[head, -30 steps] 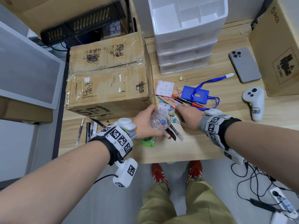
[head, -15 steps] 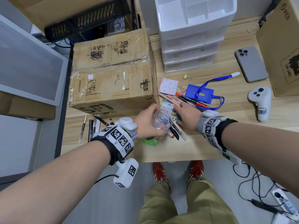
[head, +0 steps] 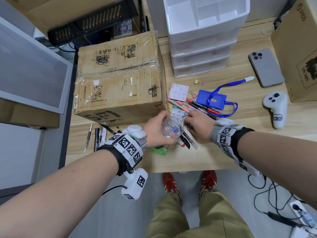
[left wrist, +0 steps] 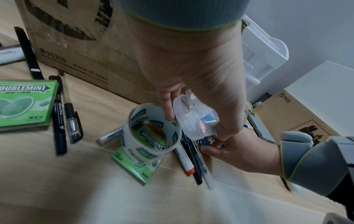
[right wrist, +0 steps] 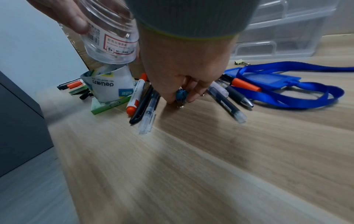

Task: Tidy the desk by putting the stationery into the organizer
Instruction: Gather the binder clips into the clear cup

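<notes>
My left hand (head: pixel 158 130) grips a clear plastic jar (head: pixel 172 128) holding a few coloured binder clips, lifted above the desk; the jar (left wrist: pixel 195 119) shows tilted in the left wrist view and again (right wrist: pixel 111 37) in the right wrist view. Just right of it, my right hand (head: pixel 197 125) pinches a teal binder clip (right wrist: pixel 181 94) lying on the desk between pens (right wrist: pixel 146 109). A white drawer organizer (head: pixel 204 36) stands at the back. A tape roll (left wrist: pixel 151 128) sits on a green gum pack (left wrist: pixel 138 165) under the jar.
A large cardboard box (head: pixel 120 78) fills the left of the desk. A blue badge holder with lanyard (head: pixel 212 98), sticky notes (head: pixel 178 91), a yellow clip (head: pixel 198 82), a phone (head: pixel 265 67), a white controller (head: pixel 276 107) and more pens (head: pixel 96 136) lie around. Another box (head: pixel 300 54) stands right.
The view has shifted a little. My right hand's fingers have closed down onto the teal clip on the desk, while my left hand keeps the jar held beside it.
</notes>
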### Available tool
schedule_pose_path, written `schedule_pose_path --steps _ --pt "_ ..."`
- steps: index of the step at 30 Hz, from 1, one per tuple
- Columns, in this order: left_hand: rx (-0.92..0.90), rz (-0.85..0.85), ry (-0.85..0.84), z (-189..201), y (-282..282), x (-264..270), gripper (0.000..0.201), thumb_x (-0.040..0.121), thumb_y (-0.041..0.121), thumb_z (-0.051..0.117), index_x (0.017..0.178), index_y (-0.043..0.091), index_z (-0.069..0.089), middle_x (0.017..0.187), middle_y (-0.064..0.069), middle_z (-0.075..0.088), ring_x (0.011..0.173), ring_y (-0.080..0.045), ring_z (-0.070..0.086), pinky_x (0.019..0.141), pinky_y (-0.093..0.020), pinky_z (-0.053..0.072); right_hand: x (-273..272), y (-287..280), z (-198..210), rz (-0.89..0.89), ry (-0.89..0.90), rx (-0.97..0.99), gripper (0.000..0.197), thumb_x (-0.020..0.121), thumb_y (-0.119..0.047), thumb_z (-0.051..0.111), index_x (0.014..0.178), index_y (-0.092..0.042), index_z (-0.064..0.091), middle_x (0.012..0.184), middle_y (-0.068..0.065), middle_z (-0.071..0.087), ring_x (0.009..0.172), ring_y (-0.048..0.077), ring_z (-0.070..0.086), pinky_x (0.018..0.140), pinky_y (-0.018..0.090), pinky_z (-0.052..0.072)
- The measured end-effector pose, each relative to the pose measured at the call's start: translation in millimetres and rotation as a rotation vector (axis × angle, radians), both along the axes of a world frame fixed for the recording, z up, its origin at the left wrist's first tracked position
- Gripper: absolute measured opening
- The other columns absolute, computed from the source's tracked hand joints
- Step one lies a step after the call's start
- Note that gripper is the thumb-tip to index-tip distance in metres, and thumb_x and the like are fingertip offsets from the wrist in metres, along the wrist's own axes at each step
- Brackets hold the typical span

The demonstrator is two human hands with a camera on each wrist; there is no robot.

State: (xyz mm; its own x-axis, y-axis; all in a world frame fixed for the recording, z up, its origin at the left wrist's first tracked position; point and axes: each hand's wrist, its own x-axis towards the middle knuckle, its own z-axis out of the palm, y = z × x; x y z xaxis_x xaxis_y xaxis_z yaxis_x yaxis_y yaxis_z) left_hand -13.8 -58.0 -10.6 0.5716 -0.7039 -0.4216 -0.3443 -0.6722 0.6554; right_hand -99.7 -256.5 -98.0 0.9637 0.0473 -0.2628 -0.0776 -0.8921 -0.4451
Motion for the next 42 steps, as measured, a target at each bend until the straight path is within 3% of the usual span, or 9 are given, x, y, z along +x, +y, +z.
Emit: schedule_pose_path --steps 14,20,23,28,36,39,42 --pt "-0.006 -0.025 0.0 -7.4 -6.3 -0.8 0.063 0.062 0.036 0.089 0.105 0.024 0.045 0.093 0.008 0.065 0.08 -0.012 0.062 0.068 -0.029 0.052 0.4 -6.0 -0.3 0.018 0.12 -0.039 0.015 0.083 -0.011 0.058 0.095 -0.019 0.064 0.105 -0.001 0.053 0.1 0.025 0.048 0.083 0.042 0.049" --pt "0.002 -0.039 -0.016 -10.3 -10.1 -1.0 0.065 0.061 0.038 0.09 0.106 0.023 0.045 0.094 0.007 0.065 0.084 -0.014 0.063 0.068 -0.029 0.051 0.7 -2.3 0.1 -0.024 0.116 -0.073 0.017 0.083 -0.007 0.057 0.093 -0.019 0.063 0.106 -0.003 0.051 0.1 0.025 0.046 0.072 0.032 0.041" --pt "0.01 -0.047 -0.001 -9.4 -12.5 0.0 0.069 0.06 0.042 0.09 0.108 0.023 0.045 0.097 0.007 0.065 0.087 -0.014 0.064 0.07 -0.03 0.053 0.7 -3.3 -0.3 -0.043 0.113 -0.06 0.016 0.082 -0.007 0.058 0.089 -0.02 0.064 0.102 -0.006 0.049 0.098 0.024 0.046 0.071 0.033 0.044" --pt "0.009 -0.045 0.004 -9.1 -14.9 0.0 0.071 0.06 0.041 0.091 0.111 0.02 0.046 0.098 0.005 0.066 0.09 -0.017 0.065 0.077 -0.036 0.055 -1.4 -9.2 1.0 -0.024 0.144 0.028 0.015 0.074 -0.006 0.064 0.081 -0.019 0.068 0.095 -0.003 0.058 0.095 0.026 0.053 0.081 0.04 0.048" --pt "0.017 -0.04 0.019 -9.3 -15.8 -1.8 0.075 0.056 0.048 0.091 0.11 0.022 0.045 0.097 0.007 0.066 0.088 -0.014 0.065 0.077 -0.037 0.056 -3.4 -9.9 -0.1 -0.025 0.102 0.049 0.017 0.074 -0.003 0.062 0.079 -0.018 0.068 0.09 -0.005 0.056 0.091 0.024 0.054 0.078 0.037 0.049" --pt "0.022 -0.031 0.012 -9.4 -16.7 -2.5 0.077 0.053 0.052 0.089 0.109 0.023 0.045 0.097 0.008 0.066 0.09 -0.017 0.064 0.078 -0.039 0.055 -3.3 -12.4 3.4 -0.017 0.095 0.058 0.016 0.079 -0.003 0.059 0.084 -0.014 0.071 0.093 -0.002 0.06 0.091 0.021 0.055 0.069 0.028 0.041" --pt "0.025 -0.033 0.005 -9.2 -17.7 -3.3 0.076 0.055 0.048 0.092 0.11 0.022 0.046 0.098 0.008 0.066 0.09 -0.016 0.064 0.079 -0.039 0.055 -3.9 -12.8 3.5 -0.027 0.086 0.063 0.017 0.079 -0.002 0.058 0.083 -0.013 0.07 0.092 -0.001 0.06 0.091 0.02 0.055 0.067 0.025 0.034"
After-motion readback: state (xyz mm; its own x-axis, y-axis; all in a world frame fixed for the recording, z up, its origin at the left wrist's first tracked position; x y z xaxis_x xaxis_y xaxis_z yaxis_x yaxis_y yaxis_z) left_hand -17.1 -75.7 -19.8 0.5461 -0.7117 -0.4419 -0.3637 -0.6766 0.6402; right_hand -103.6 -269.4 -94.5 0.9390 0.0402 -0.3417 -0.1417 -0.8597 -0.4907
